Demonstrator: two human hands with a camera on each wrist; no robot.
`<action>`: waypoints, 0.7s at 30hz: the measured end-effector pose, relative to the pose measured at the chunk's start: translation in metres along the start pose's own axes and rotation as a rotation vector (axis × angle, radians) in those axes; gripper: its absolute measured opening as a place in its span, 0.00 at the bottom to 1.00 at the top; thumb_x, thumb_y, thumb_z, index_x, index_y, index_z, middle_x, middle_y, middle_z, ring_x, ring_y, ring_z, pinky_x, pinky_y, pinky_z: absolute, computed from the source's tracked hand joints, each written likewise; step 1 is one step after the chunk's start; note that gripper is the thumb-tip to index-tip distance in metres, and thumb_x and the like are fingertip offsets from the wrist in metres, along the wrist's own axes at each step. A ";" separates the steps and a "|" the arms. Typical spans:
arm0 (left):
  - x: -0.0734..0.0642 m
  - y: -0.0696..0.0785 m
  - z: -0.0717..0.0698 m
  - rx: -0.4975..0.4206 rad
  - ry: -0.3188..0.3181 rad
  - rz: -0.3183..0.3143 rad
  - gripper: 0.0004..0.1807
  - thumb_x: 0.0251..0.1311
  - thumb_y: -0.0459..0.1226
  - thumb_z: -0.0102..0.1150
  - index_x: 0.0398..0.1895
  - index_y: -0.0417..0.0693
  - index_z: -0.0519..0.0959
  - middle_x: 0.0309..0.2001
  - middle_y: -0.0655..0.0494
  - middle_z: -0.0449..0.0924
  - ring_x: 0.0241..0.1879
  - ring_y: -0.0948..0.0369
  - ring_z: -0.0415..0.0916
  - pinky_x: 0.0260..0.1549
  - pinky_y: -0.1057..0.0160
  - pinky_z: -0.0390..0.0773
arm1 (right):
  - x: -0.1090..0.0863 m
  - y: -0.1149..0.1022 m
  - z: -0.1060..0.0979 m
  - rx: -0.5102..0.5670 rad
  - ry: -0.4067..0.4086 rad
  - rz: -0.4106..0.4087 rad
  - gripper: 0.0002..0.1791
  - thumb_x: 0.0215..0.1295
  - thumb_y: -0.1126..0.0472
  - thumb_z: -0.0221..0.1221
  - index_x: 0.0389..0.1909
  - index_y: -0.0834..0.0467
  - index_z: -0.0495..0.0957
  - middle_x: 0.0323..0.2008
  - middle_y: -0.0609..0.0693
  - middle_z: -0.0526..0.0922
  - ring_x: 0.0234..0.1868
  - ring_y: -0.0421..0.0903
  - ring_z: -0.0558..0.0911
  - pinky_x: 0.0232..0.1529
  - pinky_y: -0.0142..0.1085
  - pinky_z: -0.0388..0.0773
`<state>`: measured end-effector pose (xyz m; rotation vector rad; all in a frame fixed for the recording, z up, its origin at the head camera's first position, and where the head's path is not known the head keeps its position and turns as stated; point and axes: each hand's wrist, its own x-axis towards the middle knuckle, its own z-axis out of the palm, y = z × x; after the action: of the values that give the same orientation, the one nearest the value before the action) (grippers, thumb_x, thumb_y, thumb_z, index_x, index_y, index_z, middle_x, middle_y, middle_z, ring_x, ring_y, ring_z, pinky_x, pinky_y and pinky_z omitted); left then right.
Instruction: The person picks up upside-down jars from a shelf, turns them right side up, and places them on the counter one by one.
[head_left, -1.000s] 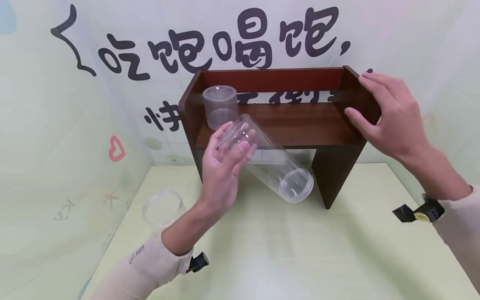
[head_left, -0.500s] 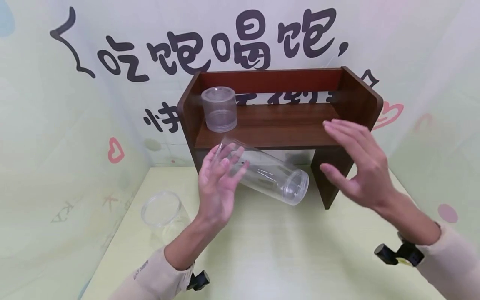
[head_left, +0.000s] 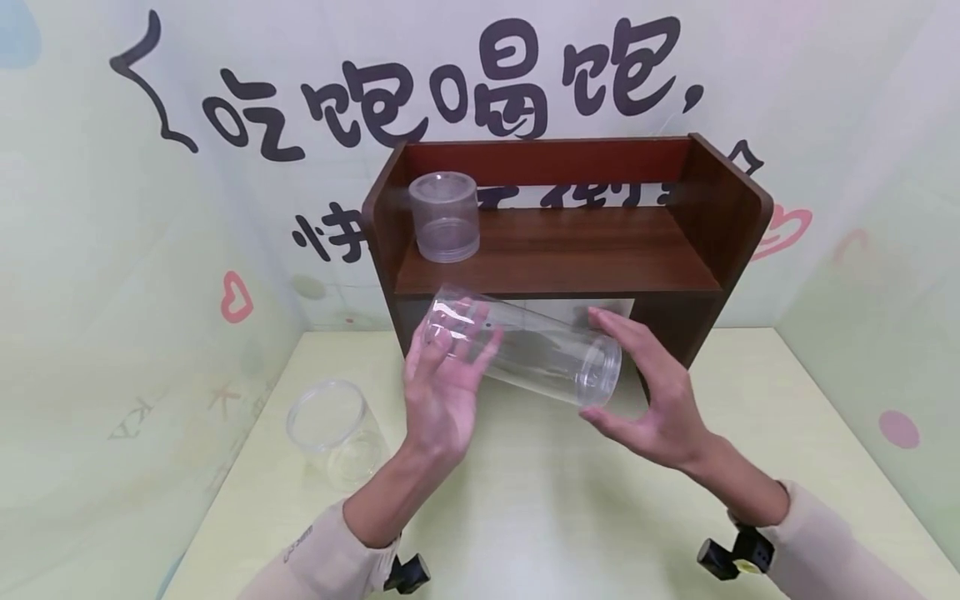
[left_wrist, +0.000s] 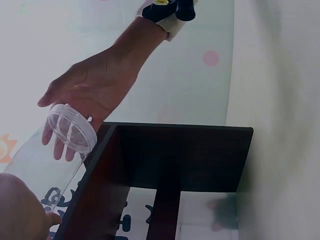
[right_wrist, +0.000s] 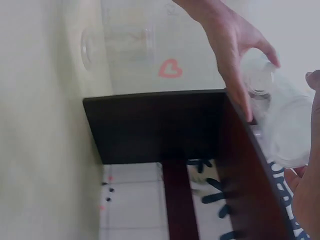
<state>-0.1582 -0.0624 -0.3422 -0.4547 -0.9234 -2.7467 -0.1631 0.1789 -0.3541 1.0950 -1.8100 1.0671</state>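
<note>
A tall clear plastic jar (head_left: 536, 350) lies tilted in the air before the shelf's lower opening in the head view. My left hand (head_left: 442, 387) holds its left end from below, fingers and thumb round the wall. At the jar's right end, my right hand (head_left: 656, 408) spreads thumb and fingers to either side of the rim. The left wrist view has the ribbed rim (left_wrist: 72, 128) in front of the right hand's extended fingers. In the right wrist view the round end (right_wrist: 291, 132) faces the right palm.
A brown wooden shelf (head_left: 577, 250) stands at the table's back. One clear jar (head_left: 446, 221) is upright at its upper board's left end. Another clear jar (head_left: 337, 433) stands on the pale table (head_left: 540, 517), beside the left forearm.
My right hand has left the shelf's right side and come down and left to the jar's end. The jar in my left hand has swung closer to level.
</note>
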 end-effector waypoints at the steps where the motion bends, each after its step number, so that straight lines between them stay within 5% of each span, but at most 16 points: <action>1: 0.000 -0.001 -0.001 0.001 0.001 0.000 0.32 0.68 0.38 0.62 0.73 0.41 0.66 0.60 0.45 0.77 0.64 0.47 0.80 0.65 0.43 0.79 | -0.002 0.001 0.003 0.003 -0.004 0.015 0.50 0.66 0.38 0.69 0.68 0.78 0.69 0.66 0.71 0.77 0.71 0.51 0.76 0.72 0.36 0.73; 14: 0.001 -0.017 -0.015 -0.002 -0.016 -0.045 0.29 0.72 0.40 0.57 0.74 0.45 0.66 0.61 0.47 0.78 0.62 0.51 0.78 0.67 0.44 0.78 | -0.020 0.015 0.026 0.325 0.101 0.122 0.48 0.60 0.54 0.78 0.66 0.83 0.65 0.64 0.65 0.78 0.67 0.53 0.78 0.64 0.37 0.81; 21: 0.000 -0.015 -0.025 0.025 -0.097 -0.034 0.33 0.68 0.31 0.54 0.74 0.41 0.57 0.62 0.49 0.74 0.62 0.53 0.77 0.68 0.49 0.77 | -0.025 0.019 0.016 0.355 0.086 0.109 0.47 0.60 0.55 0.78 0.64 0.84 0.65 0.65 0.63 0.78 0.66 0.54 0.77 0.64 0.35 0.81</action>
<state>-0.1678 -0.0660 -0.3695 -0.5771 -0.9963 -2.7614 -0.1747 0.1769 -0.3872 1.1413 -1.6665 1.5203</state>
